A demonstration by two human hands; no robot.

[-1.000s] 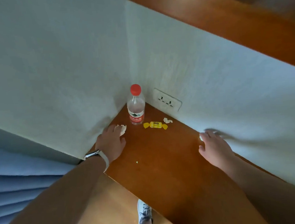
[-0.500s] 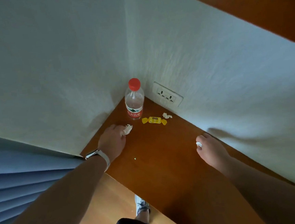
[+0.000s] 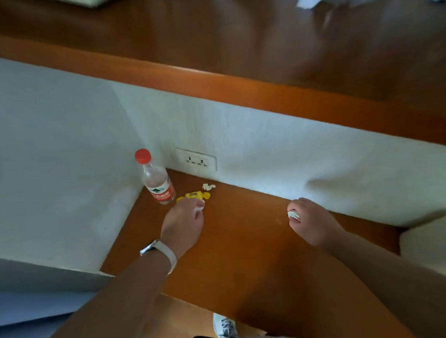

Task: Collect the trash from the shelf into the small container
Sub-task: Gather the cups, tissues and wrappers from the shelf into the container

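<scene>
**Both hands gathering scraps on the corner shelf**

Wooden shelf (image 3: 251, 260) filled the corner between two pale walls, with a darker wood ledge running above it. At the far left of the shelf, tucked into the corner, a clear water bottle (image 3: 157, 181) with a red cap stood upright, with a white wall socket (image 3: 196, 159) just to its right.

The picking-up step was in hand. The left hand (image 3: 183, 226), a watch on its wrist, had its fingers (image 3: 199, 204) together on a small white scrap (image 3: 198, 211), directly in front of a yellow candy wrapper (image 3: 193, 195) that lay just beside the bottle's base. A second crumpled white scrap (image 3: 208, 186) lay beyond the wrapper, close to the wall. Over to the right, well apart, the right hand (image 3: 313, 223) had its fingers clamped on another small white piece (image 3: 293, 214).

By my judgement, the next move called for the left hand to take up the yellow wrapper and the far scrap without dropping what it held, keeping clear of the bottle, which could tip if nudged. Whether the bottle counted as trash could not be told. At the right edge a pale object (image 3: 438, 244) showed; whether it was the small container could not be told either.
</scene>
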